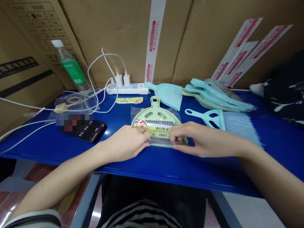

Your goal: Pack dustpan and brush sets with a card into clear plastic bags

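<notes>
A pale green dustpan set [155,116] in a clear plastic bag lies on the blue table [166,164], with a printed label card [158,129] across its lower end. My left hand [127,142] pinches the bag's left lower edge at the card. My right hand [201,139] pinches the right lower edge, fingers curled on the plastic. Both hands rest on the table.
A loose blue brush [228,122] lies to the right, beside a blue dustpan [167,92] and a stack of dustpans [213,93]. A phone [91,130], power strip [128,89] with chargers, water bottle [71,68], empty bags [76,103] and spare label [129,100] sit left. Cardboard boxes [201,38] behind.
</notes>
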`<state>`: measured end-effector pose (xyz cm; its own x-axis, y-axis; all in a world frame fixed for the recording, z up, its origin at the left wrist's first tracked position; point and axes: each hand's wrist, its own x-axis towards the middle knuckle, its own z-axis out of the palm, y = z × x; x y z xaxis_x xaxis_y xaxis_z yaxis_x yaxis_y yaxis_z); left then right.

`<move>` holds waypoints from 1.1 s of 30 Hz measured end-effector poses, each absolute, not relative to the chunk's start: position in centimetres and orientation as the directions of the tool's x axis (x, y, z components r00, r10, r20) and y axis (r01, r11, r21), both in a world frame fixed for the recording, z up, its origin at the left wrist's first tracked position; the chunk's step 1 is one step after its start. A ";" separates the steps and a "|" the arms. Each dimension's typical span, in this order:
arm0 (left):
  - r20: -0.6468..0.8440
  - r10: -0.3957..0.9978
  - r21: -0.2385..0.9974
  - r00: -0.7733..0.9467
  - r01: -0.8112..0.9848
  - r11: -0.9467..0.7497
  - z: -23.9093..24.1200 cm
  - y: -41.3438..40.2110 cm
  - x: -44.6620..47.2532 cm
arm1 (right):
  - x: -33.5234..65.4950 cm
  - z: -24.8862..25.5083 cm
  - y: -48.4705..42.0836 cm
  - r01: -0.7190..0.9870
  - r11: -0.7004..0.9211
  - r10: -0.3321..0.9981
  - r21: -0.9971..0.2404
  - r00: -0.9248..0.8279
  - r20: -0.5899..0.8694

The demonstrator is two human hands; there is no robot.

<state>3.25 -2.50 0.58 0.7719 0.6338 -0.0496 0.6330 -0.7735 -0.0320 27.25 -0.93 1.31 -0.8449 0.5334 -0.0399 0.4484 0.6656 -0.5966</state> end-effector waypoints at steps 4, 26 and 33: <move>-0.059 0.639 -0.064 0.767 0.636 -0.769 0.8 -2.5 3.3 | 27.2 1.4 -0.9 0.441 0.667 0.549 -0.601 -0.836 -0.004; -0.078 0.646 -0.055 0.759 0.644 -0.763 0.7 -2.3 3.4 | 27.2 1.4 -0.7 0.514 0.609 0.613 -0.604 -0.788 -0.053; -0.080 0.638 -0.049 0.766 0.637 -0.770 0.7 -2.3 3.4 | 27.1 1.2 -0.6 0.491 0.648 0.582 -0.582 -0.813 -0.038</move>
